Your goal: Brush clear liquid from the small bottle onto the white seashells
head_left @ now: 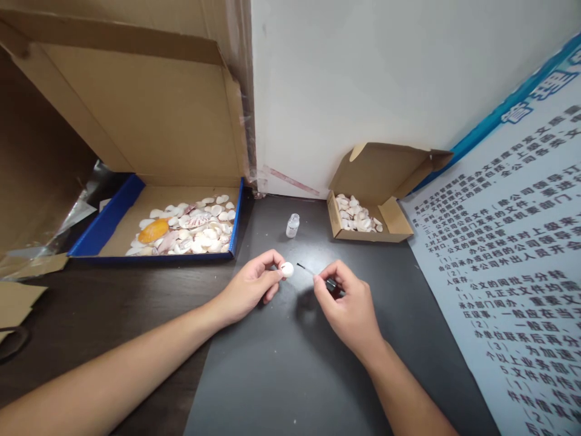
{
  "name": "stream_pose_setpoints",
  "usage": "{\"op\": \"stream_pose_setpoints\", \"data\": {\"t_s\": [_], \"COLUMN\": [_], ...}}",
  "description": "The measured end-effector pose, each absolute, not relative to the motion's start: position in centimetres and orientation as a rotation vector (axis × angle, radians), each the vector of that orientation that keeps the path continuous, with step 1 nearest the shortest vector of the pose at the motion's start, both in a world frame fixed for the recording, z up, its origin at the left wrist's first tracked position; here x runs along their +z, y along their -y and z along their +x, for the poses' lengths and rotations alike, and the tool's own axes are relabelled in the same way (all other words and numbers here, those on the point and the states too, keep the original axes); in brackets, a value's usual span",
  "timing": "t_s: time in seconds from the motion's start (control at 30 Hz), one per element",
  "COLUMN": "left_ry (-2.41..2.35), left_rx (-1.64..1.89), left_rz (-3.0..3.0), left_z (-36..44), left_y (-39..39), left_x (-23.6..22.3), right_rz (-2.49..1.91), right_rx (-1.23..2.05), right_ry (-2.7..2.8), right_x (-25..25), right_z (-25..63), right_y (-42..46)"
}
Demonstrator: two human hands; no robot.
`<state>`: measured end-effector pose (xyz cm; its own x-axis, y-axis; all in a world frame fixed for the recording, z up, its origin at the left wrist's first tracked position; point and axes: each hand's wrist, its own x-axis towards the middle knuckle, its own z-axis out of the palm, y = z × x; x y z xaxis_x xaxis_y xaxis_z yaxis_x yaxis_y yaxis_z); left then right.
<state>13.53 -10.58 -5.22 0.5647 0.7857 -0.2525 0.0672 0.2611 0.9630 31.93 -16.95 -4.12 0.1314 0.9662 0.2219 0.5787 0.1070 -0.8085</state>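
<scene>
Between the thumb and fingers of my left hand (256, 280) is a small white seashell (287, 270), its rounded side showing. My right hand (347, 300) grips the black cap of a small brush (307, 269), whose thin stem and dark tip point left at the shell. A short gap separates the brush tip from the shell. Behind both hands a small clear glass bottle (293, 226) stands upright without a cap, with a pale label or contents that I cannot make out.
To the left, an open blue-edged cardboard box (109, 233) holds many shells, one of them orange (153, 231). A smaller open carton (402, 227) with white shells stands back right. A printed sheet (508, 272) slants along the right. A white wall (363, 79) rises behind the dark table (272, 375).
</scene>
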Motion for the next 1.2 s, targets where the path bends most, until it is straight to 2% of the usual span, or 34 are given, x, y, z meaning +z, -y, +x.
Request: {"op": "stream_pose_setpoints", "data": {"t_s": [0.17, 1.0, 1.2], "left_ry": [-0.858, -0.869, -0.838], "left_rx": [0.605, 0.605, 0.629], "left_rz": [1.199, 1.229, 1.212], "left_z": [13.49, 13.47, 13.4], "left_y": [10.62, 10.59, 10.51], "left_x": [-5.45, -5.36, -5.68], "right_rz": [-1.508, -1.601, -1.609], "right_rx": [0.657, 0.521, 0.625], "right_ry": [1.617, 1.558, 1.673], "right_x": [-4.16, -4.78, -5.0], "right_z": [31.78, 31.73, 31.73], "right_y": [17.04, 16.9, 17.06]}}
